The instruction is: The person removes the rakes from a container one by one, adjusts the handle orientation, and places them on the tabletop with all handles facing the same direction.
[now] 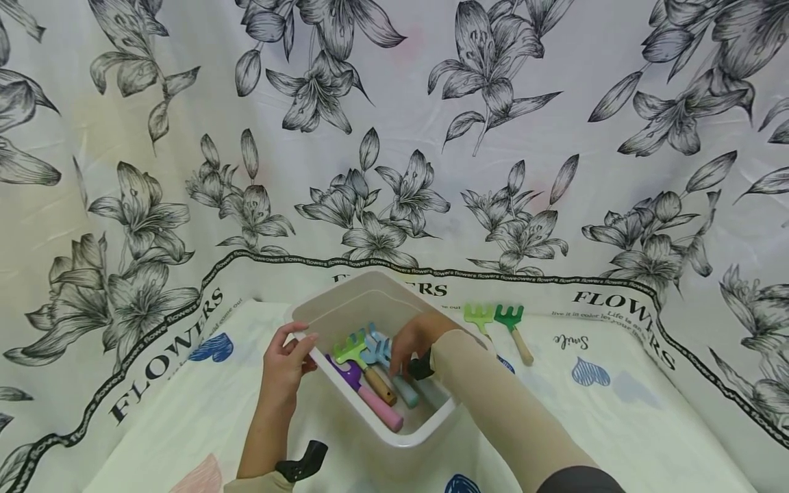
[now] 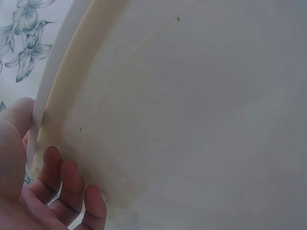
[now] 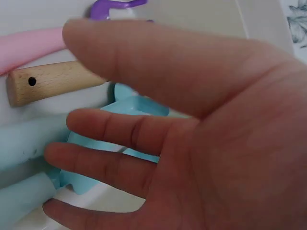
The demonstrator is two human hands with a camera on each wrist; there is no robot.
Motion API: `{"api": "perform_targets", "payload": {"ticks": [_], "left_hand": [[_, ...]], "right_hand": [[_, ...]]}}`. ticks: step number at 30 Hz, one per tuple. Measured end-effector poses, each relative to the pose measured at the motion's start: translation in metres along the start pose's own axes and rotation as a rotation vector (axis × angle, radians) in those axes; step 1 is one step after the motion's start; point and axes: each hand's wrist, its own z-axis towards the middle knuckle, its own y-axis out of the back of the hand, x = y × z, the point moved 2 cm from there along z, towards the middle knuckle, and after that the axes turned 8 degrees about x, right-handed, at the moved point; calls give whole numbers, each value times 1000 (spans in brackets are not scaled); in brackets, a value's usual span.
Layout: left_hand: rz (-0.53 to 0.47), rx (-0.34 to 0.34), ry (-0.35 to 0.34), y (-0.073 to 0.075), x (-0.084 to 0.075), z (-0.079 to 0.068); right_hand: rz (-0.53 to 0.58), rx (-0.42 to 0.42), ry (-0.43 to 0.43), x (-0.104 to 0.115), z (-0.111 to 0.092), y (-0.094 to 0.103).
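The right forearm, in a beige sleeve [image 1: 499,404], comes in from the lower right, and the left wrist, with a black wrist mount [image 1: 302,462], stands at the lower left. Between them a white plastic bin [image 1: 345,311] is tilted so that its inside faces the wearer.

Nearest in the bin lies a purple hand tool with a pink handle [image 1: 370,398], along the left wall. Next to it is a light-green hand rake with a wooden handle [image 1: 379,385]; a hole shows near the handle's end. Beside that lie light-blue tools [image 3: 31,141], two pale handles of which show in the right wrist view.

The right hand [image 1: 419,339] is inside the bin, just over the light-blue tools, with its fingers extended and its thumb spread well away from them. It grips nothing; whether the fingertips touch the blue handles I cannot tell.

The left hand [image 1: 288,359] holds the bin's left rim, thumb on one side and curled fingers on the other.

Past the bin's right side, on a white printed cloth [image 1: 647,424], are a lime-green rake [image 1: 479,316], its lower part hidden by the bin, and, just beside it, a dark-green rake [image 1: 519,339] with a wooden handle. Behind everything hangs a white curtain [image 1: 394,103] with black lily prints.
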Motion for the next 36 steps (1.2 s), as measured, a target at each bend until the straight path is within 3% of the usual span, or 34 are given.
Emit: {"api": "perform_targets", "payload": {"ticks": [10,15,21,30,36], "left_hand": [[9,-4,-6,1,1,-1],[6,-8,-3,1,1,-2],[3,-8,2,1,0,-2],[-5,-5,-15,2,0,-1],[-14,-2,-13,1,0,-1]], "right_hand": [[88,28,-4,4,3,-5],[-39,41,-9,7,6,-6],[-57,90,25,7,14,-6],[115,54,167,10,16,-5],[138,98,141,12,14,-10]]}}
